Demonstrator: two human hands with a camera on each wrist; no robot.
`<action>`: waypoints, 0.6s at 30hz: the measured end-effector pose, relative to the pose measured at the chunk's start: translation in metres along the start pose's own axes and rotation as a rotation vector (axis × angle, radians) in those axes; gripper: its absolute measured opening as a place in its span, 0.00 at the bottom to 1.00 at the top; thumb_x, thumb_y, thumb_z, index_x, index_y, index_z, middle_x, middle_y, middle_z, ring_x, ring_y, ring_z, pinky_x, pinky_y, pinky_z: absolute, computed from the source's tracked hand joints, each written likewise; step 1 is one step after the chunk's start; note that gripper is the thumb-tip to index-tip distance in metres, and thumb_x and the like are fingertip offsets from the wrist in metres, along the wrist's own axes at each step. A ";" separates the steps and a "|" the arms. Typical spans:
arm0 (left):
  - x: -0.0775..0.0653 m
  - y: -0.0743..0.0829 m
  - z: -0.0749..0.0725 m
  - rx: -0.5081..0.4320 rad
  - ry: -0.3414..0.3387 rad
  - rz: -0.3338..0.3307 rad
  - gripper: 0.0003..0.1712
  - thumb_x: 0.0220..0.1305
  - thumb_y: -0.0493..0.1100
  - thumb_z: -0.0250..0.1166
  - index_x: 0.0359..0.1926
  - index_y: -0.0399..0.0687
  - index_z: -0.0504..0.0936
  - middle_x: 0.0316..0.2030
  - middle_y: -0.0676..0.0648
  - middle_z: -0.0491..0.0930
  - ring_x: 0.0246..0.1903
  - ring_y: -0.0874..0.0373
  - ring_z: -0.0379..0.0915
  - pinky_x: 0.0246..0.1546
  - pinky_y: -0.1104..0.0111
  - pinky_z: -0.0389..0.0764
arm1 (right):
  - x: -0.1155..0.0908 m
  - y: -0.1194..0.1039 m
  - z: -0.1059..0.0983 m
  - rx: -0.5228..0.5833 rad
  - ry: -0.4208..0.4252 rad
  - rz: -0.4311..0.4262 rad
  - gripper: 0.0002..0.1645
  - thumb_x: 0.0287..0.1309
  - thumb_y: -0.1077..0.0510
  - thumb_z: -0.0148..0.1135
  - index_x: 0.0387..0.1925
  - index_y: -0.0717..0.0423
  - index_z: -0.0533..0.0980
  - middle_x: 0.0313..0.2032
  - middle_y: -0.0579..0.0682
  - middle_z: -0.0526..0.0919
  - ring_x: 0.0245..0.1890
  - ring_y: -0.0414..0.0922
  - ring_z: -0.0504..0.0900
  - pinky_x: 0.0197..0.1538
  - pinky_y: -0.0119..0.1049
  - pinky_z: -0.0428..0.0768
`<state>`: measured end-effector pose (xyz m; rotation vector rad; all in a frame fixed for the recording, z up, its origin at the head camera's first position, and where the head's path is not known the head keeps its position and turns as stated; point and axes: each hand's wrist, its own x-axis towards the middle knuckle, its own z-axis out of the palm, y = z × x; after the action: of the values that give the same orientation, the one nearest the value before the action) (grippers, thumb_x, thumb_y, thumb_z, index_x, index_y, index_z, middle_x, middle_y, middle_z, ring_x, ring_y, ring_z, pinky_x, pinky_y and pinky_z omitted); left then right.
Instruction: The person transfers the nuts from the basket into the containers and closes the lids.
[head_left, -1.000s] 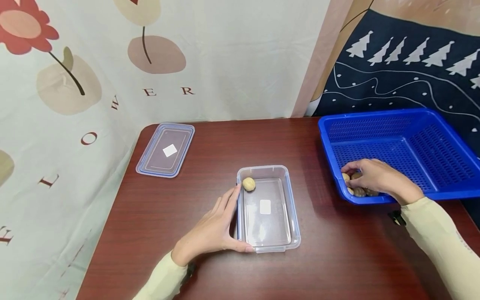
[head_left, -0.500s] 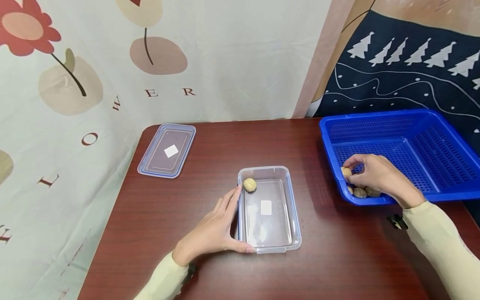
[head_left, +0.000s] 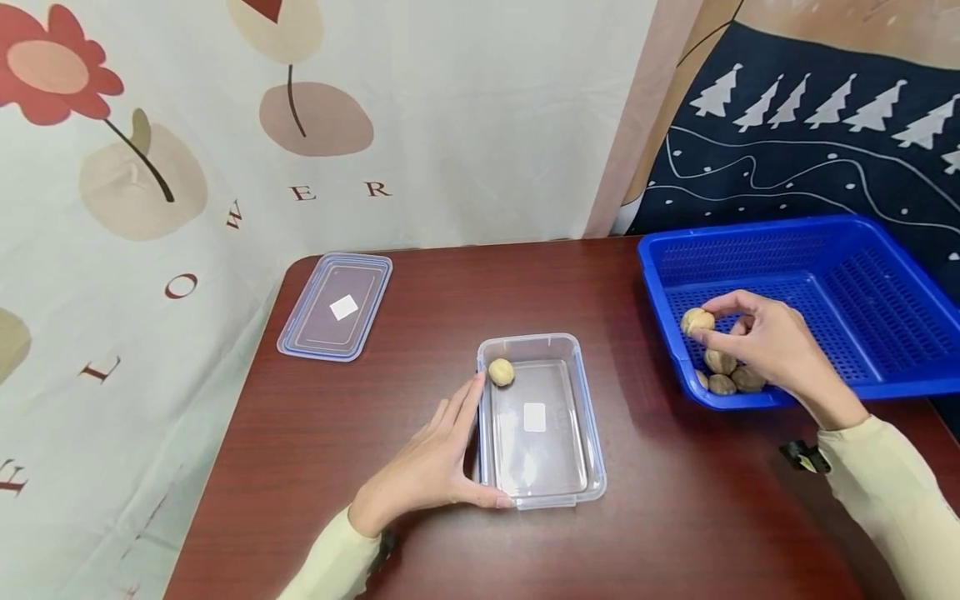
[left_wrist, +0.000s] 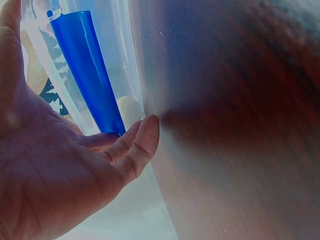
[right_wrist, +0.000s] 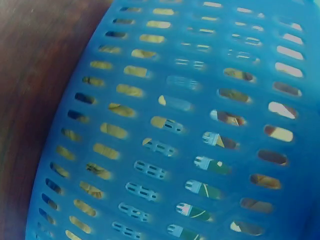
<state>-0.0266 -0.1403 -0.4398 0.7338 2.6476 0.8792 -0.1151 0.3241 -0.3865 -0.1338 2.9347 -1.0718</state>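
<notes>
My right hand (head_left: pixel 783 346) pinches a tan walnut (head_left: pixel 697 322) between thumb and fingertips, over the left end of the blue plastic basket (head_left: pixel 670 350). Several browner walnuts (head_left: pixel 747 379) lie below it in the basket's near left corner. With fairly straight fingers my left hand (head_left: pixel 420 467) rests along the left side of a clear plastic food box (head_left: pixel 592 433), thumb at its near left corner. One pale walnut (head_left: pixel 501 372) sits in the box's far left corner. In the left wrist view, fingertips (left_wrist: pixel 147 132) touch the box wall beside its blue clip (left_wrist: pixel 87 70).
A clear lid (head_left: pixel 318 333) with a blue seal lies at the back left of the dark red wooden table (head_left: pixel 427 317). Printed cloth (head_left: pixel 480 125) hangs behind the table. The basket's slotted wall (right_wrist: pixel 160 140) fills most of the right wrist view.
My right hand has lifted a walnut up from the pile in the basket corner, exposing the other walnuts beneath. My left hand and the box stay in place.
</notes>
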 end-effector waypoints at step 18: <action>-0.001 0.001 0.000 -0.015 -0.011 -0.034 0.91 0.44 0.80 0.81 0.90 0.56 0.29 0.88 0.48 0.38 0.81 0.35 0.48 0.76 0.34 0.51 | -0.001 -0.012 0.003 0.276 0.072 -0.012 0.23 0.72 0.53 0.74 0.62 0.56 0.81 0.28 0.50 0.79 0.27 0.45 0.74 0.26 0.37 0.67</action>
<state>-0.0255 -0.1403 -0.4395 0.6857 2.6335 0.8822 -0.1128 0.3128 -0.3810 -0.1106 2.8106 -1.4983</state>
